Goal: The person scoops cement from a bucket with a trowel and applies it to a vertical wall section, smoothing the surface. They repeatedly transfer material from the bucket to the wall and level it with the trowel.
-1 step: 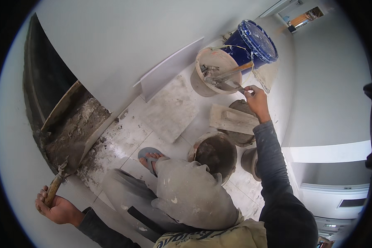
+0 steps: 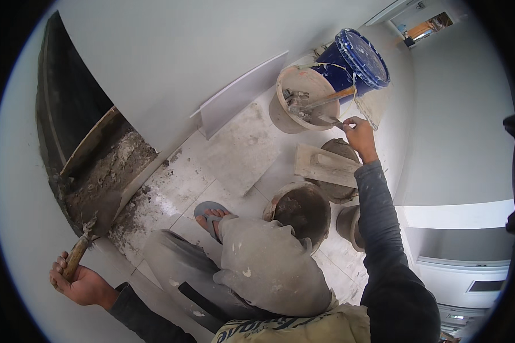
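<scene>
My left hand [image 2: 83, 284], at the lower left, is closed around the handle of a wooden-handled tool [image 2: 76, 258]. Its ragged end is caked in mortar and lies close to the edge of the wall opening [image 2: 106, 154]. My right hand [image 2: 361, 140] grips a small trowel [image 2: 329, 119] whose flat blade reaches over the rim of a beige bucket [image 2: 281, 114]. Inside that bucket are several grey-coated tools, one with a wooden handle [image 2: 344, 94]. Below my right hand, a plastering float [image 2: 325, 164] rests across a round mortar-stained container [image 2: 342, 150].
A blue lidded bucket [image 2: 333, 62] stands behind the beige one. By my knee is a bucket of grey mix [image 2: 303, 214], with another small bucket [image 2: 345, 226] beside it. A white panel [image 2: 243, 93] leans on the wall. Debris [image 2: 137, 211] covers the floor below the opening.
The whole view has shifted slightly, so most things sit a little farther right. Both hands keep their holds, and the trowel blade stays over the beige bucket's rim.
</scene>
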The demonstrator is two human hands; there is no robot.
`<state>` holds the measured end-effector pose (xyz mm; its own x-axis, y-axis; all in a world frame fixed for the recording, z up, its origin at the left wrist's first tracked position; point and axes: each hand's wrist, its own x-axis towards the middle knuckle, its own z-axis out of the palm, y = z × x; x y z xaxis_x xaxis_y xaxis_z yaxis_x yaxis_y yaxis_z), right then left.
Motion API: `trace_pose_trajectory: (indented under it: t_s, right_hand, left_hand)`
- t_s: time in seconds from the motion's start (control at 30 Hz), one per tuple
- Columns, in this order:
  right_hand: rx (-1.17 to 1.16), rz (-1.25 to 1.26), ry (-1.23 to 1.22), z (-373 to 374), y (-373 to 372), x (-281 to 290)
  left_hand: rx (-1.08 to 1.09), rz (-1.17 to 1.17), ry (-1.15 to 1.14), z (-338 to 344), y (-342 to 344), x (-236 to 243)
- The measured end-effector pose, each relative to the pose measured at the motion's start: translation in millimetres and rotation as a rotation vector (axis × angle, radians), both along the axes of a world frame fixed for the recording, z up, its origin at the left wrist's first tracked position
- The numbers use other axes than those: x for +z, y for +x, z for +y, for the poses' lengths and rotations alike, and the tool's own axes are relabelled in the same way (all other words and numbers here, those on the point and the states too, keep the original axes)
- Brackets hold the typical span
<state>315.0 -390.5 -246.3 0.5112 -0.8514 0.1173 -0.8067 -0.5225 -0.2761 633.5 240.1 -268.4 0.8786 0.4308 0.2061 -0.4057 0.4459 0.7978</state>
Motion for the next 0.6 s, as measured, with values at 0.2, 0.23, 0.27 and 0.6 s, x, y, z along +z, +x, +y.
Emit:
trace_pose_trajectory:
  t_s: [0.2,0.23,0.27,0.6]
  right_hand:
    - [0.243,0.097,-0.308,39,65,8]
    - [0.296,-0.072,-0.241,70,75,21]
    - [0.339,-0.171,0.069,102,82,40]
    - [0.508,-0.508,1.289,327,84,185]
  left_hand:
    - [-0.138,-0.188,0.041,-36,-27,22]
    - [-0.125,-0.186,0.064,-48,-37,28]
    - [-0.105,-0.156,0.109,-60,-49,36]
    - [-0.404,-0.798,0.074,-161,-163,122]
